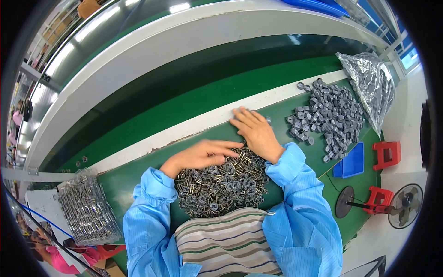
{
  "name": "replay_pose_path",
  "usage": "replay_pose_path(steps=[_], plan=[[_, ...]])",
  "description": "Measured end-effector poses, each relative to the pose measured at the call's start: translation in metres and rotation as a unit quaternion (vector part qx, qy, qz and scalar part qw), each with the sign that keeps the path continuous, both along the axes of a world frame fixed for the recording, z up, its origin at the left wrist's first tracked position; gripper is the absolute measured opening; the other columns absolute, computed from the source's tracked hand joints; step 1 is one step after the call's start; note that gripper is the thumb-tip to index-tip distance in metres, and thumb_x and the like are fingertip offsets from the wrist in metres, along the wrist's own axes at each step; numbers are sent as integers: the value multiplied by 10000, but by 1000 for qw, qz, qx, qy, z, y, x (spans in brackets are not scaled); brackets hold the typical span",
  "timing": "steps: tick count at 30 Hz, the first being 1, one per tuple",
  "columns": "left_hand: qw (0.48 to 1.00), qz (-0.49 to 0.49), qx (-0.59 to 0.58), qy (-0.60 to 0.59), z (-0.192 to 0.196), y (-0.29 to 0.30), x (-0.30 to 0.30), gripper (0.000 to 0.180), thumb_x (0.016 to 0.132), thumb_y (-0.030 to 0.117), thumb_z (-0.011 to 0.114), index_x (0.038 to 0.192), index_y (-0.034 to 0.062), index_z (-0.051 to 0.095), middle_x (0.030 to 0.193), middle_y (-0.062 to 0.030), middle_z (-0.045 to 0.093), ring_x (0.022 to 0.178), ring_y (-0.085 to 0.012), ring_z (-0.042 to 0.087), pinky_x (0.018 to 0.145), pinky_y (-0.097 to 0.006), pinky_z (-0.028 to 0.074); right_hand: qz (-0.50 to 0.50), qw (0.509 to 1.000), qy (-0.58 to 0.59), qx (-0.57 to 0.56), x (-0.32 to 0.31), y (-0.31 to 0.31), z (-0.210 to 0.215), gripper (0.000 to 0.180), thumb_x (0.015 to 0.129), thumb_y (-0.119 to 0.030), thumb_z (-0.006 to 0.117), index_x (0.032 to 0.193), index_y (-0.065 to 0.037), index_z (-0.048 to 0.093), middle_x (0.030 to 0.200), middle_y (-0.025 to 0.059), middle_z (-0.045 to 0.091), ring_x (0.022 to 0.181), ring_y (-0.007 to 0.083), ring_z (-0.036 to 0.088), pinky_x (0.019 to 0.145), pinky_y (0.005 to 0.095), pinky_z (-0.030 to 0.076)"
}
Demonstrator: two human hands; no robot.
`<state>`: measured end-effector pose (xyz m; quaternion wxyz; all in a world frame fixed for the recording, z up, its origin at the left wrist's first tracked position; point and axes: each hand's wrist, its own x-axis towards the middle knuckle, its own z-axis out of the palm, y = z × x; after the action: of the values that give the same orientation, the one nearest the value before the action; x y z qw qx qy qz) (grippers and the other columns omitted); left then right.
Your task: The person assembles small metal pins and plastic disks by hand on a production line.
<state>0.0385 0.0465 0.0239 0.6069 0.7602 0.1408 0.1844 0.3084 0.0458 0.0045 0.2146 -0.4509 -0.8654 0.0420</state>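
A heap of small metal-pinned parts with dark bodies (221,180) lies on the green tabletop right in front of me. My left hand (199,155) rests along its far left edge, slightly smeared by motion, with fingers stretched to the right over the parts and nothing seen in them. Beyond the heap's far side, my right hand (258,133) lies palm down, its fingers spread toward the white strip (203,121). A small greyish piece (268,120) shows beside that hand; what is under the palm is hidden.
Grey knob-like pieces (327,113) are piled at the right, next to a clear plastic bag (369,83). Stacked clear trays of parts (90,207) stand at the left. A blue bin (353,161), red stools (386,154) and a fan (406,205) are beyond the right edge.
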Motion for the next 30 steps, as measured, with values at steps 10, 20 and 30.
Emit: replay_pose_path(steps=[10, 20, 30], plan=[[948, 246, 191, 59, -13, 23, -10, 474, 797, 238, 915, 1225, 140, 738, 1370, -58, 629, 1317, -291, 571, 1129, -433, 440, 13, 986, 157, -54, 28, 0, 15, 235, 881, -146, 790, 1102, -77, 755, 1165, 78, 733, 1127, 310, 642, 933, 438, 470], [914, 292, 261, 106, -22, 17, -3, 593, 760, 401, 911, 1257, 140, 720, 1313, -20, 678, 1217, -275, 596, 1032, -438, 449, -8, 956, 251, -152, 32, -11, 27, 184, 900, -35, 763, 1084, -40, 765, 968, 132, 711, 895, 330, 685, 784, 390, 552], [905, 270, 304, 125, -17, 18, 18, 527, 795, 274, 882, 1300, 212, 740, 1293, 10, 700, 1167, -230, 594, 976, -415, 404, 33, 928, 223, -296, 26, -14, 26, 68, 904, -35, 775, 947, 11, 750, 893, 108, 693, 769, 233, 691, 687, 358, 537]])
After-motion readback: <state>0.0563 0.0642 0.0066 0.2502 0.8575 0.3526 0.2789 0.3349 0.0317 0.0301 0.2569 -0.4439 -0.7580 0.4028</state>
